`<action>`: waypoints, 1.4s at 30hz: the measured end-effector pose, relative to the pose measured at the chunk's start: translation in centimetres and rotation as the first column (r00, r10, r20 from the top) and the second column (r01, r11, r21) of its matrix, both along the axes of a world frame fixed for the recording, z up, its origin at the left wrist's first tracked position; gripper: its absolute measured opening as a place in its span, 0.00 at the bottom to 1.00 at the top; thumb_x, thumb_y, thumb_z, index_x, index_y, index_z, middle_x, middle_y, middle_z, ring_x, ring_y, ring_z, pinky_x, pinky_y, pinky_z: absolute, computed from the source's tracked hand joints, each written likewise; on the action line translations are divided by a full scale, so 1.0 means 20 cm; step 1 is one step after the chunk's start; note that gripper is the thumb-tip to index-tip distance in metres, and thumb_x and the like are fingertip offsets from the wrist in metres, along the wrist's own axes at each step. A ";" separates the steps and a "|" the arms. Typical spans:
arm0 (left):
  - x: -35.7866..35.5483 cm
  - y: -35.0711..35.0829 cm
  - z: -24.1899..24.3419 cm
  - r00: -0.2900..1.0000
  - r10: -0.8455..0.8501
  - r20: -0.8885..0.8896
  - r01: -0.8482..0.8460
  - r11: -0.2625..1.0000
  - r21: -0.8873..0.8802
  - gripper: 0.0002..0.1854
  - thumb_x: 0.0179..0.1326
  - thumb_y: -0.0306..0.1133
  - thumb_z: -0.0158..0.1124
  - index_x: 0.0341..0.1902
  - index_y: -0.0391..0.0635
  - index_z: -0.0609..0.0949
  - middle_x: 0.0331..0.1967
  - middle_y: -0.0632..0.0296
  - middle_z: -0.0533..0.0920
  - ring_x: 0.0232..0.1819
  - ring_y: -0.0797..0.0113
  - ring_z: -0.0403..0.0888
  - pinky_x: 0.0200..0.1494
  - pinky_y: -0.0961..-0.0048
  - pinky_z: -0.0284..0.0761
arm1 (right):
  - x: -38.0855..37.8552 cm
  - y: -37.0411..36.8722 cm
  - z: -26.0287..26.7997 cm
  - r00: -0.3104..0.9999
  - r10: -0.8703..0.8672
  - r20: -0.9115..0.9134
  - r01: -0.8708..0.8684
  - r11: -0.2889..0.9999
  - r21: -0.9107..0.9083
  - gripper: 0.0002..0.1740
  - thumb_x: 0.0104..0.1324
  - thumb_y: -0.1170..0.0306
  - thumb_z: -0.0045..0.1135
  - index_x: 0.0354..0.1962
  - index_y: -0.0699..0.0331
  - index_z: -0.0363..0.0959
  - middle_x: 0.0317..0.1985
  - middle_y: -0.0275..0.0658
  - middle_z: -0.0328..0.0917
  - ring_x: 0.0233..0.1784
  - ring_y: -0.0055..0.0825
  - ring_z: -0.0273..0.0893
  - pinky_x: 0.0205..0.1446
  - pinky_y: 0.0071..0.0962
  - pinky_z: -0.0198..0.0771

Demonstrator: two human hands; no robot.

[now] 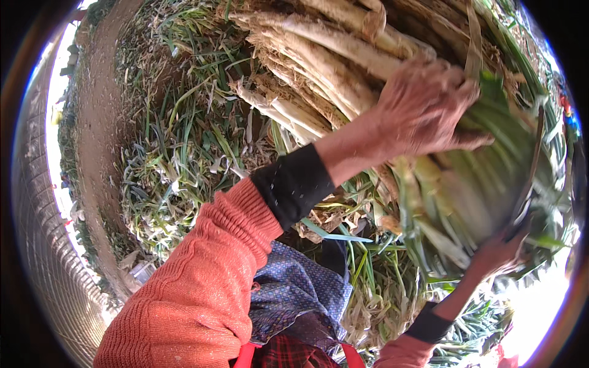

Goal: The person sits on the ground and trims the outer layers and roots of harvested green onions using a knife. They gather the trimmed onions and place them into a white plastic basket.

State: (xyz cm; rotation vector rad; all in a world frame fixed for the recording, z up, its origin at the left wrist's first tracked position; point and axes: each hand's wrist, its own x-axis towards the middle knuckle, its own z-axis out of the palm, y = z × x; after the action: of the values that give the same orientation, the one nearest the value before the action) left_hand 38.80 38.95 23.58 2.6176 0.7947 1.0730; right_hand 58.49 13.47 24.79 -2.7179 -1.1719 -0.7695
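Observation:
A large bundle of Welsh onions or leeks (322, 60) lies before me, with soil-stained white stalks and roots at upper left and green leaves (483, 175) at right. My left hand (428, 106) is across its middle, fingers curled over the stalks and thumb stretched towards the leaves; the fingertips are hidden. A tan strip (474, 46) runs down to its knuckles. At lower right, my right hand (501, 253) is closed round the lower end of a thin, slightly curved blade (534, 170), perhaps a sickle or long knife, which extends upward beside the blurred leaves.
Cut green leaves and trimmings (184, 152) cover the ground left of the bundle. More leaves (478, 322) lie at lower right. A bare earth strip (99, 115) curves along the left, beside a paved surface (46, 198). Patterned blue cloth (299, 285) covers my lap.

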 end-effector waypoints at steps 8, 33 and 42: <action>-0.37 -0.25 -0.18 0.982 -0.003 0.187 0.016 0.997 -0.069 0.20 0.53 0.53 0.67 0.40 0.51 0.79 0.39 0.63 0.79 0.46 0.61 0.79 0.53 0.62 0.70 | -0.48 -0.24 -0.15 0.944 0.127 -0.304 -0.058 0.972 0.228 0.25 0.68 0.63 0.57 0.57 0.72 0.69 0.54 0.53 0.78 0.56 0.50 0.78 0.57 0.40 0.74; -1.23 -1.09 -1.33 0.900 -0.197 0.388 0.337 0.879 -0.337 0.44 0.45 0.52 0.74 0.69 0.58 0.70 0.68 0.50 0.66 0.72 0.48 0.61 0.69 0.37 0.46 | -1.12 -0.96 -0.70 0.578 -0.204 -0.790 -0.331 0.826 -0.455 0.22 0.66 0.64 0.60 0.53 0.68 0.72 0.40 0.52 0.76 0.40 0.42 0.76 0.41 0.39 0.70; -1.32 -1.15 -1.39 0.952 -0.241 0.188 0.279 0.936 -0.216 0.46 0.40 0.57 0.75 0.68 0.66 0.71 0.65 0.51 0.65 0.73 0.46 0.58 0.73 0.30 0.38 | -1.36 -1.24 -0.74 0.554 -0.199 -0.809 -0.094 0.950 -0.298 0.27 0.66 0.62 0.62 0.59 0.66 0.69 0.42 0.53 0.76 0.39 0.39 0.76 0.41 0.37 0.71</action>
State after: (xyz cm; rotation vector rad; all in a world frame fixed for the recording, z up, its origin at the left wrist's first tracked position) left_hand 12.33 15.98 -4.17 2.3199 0.4895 1.0231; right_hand 31.32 -11.25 9.92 -2.7266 -0.9767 0.7780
